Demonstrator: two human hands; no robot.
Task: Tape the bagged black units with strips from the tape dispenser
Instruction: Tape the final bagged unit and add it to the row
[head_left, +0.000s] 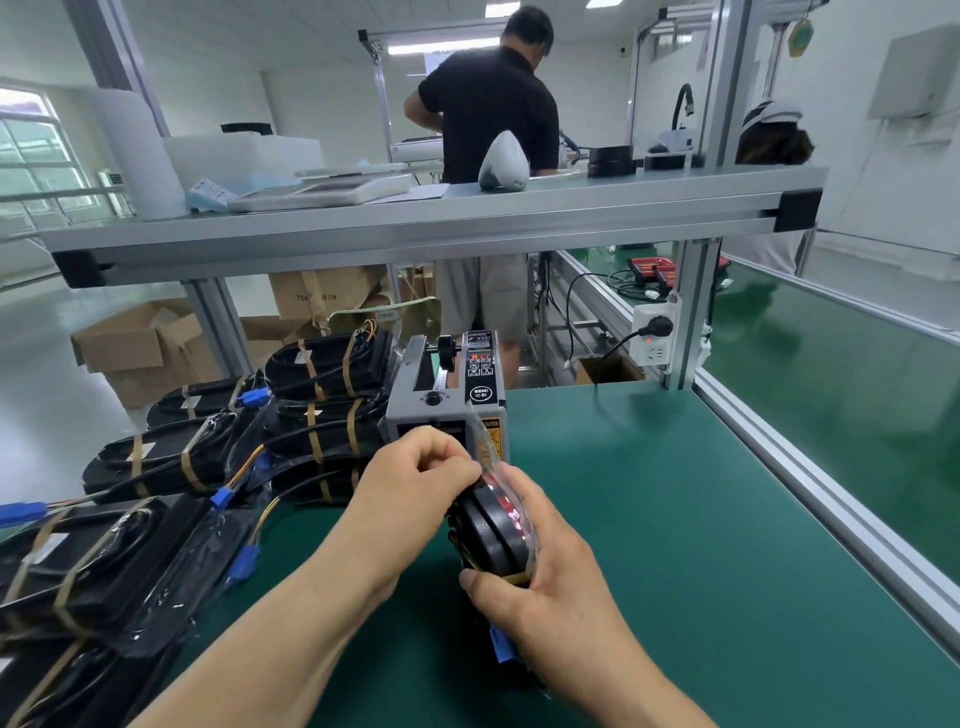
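Note:
A black unit in a clear bag stands on edge over the green table, just in front of the grey tape dispenser. My right hand grips its lower side, thumb across a tan strip. My left hand pinches the bag's top edge with closed fingers, right below the dispenser's outlet. A blue connector shows under my right hand. Several taped bagged black units are stacked to the left of the dispenser, and more of them lie at the near left.
An aluminium shelf frame crosses above the table. A socket with a plug hangs on the right post. A green conveyor belt runs at the right. A person in black stands behind, and cardboard boxes sit on the floor.

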